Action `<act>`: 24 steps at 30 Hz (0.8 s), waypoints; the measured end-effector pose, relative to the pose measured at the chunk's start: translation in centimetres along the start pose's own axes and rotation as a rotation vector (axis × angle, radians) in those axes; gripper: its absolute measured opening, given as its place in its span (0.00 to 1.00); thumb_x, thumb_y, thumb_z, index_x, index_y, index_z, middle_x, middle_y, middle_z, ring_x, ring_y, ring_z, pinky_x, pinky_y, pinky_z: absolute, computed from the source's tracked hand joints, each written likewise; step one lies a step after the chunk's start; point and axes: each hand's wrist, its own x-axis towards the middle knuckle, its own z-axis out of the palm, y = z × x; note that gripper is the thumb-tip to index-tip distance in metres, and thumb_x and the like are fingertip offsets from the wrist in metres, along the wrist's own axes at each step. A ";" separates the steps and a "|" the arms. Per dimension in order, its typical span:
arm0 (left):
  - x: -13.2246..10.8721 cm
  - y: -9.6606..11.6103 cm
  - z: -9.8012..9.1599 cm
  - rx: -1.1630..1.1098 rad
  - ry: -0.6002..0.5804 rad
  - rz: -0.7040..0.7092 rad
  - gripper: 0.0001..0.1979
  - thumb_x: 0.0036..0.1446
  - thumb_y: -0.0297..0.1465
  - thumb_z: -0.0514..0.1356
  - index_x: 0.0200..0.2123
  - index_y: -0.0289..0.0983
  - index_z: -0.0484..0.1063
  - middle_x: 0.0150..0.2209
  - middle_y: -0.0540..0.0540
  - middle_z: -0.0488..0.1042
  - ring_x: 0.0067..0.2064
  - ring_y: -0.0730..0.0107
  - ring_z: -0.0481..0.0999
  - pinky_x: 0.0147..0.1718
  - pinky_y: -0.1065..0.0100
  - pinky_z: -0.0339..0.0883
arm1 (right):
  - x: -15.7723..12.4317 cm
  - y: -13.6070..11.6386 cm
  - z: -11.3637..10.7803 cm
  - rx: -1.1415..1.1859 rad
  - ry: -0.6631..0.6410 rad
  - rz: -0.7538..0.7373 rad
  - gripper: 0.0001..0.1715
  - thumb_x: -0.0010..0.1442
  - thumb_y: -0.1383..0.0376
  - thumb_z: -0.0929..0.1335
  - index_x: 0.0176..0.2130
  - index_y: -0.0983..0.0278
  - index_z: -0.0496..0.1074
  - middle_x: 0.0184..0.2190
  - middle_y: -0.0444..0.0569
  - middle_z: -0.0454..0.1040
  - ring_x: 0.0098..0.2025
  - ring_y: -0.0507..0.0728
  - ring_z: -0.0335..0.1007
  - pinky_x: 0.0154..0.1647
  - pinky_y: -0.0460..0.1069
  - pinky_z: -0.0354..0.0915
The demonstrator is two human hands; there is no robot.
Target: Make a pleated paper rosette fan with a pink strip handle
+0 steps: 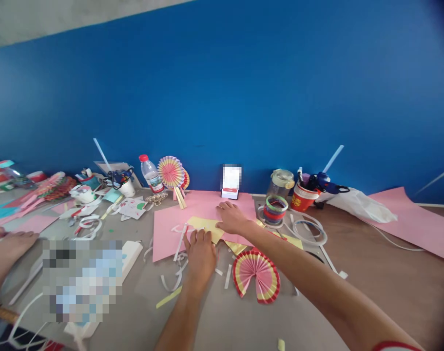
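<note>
A small yellow sheet of paper (196, 223) lies on a large pink paper sheet (166, 239). My left hand (202, 251) presses on the near edge of the yellow sheet, fingers lying flat, with no grip on anything visible. Reaching across from the right, my right hand (231, 218) rests its spread fingers on the pink sheet, and its thumb is by the yellow sheet's right end. A pleated pink fan with yellow and red edging (256, 275) lies partly opened near my right forearm. White strips (172, 280) are scattered beside my left hand.
A phone (230, 183) stands against the blue wall. Leftward are a bottle (151, 174), finished paper fans (171, 171) and a power strip (132, 256). On the right are a ribbon stack (275, 210), a paper cup (303, 196) and a tape roll (309, 231). Another person's hand (15, 243) rests far left.
</note>
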 end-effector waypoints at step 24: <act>-0.2 -0.2 -0.3 -0.029 0.003 0.011 0.12 0.56 0.30 0.55 0.45 0.38 0.69 0.48 0.40 0.70 0.56 0.50 0.62 0.58 0.42 0.43 | 1.8 -0.6 1.4 -0.145 -0.171 -0.104 0.15 0.58 0.71 0.63 0.44 0.70 0.72 0.44 0.61 0.71 0.47 0.60 0.67 0.44 0.50 0.63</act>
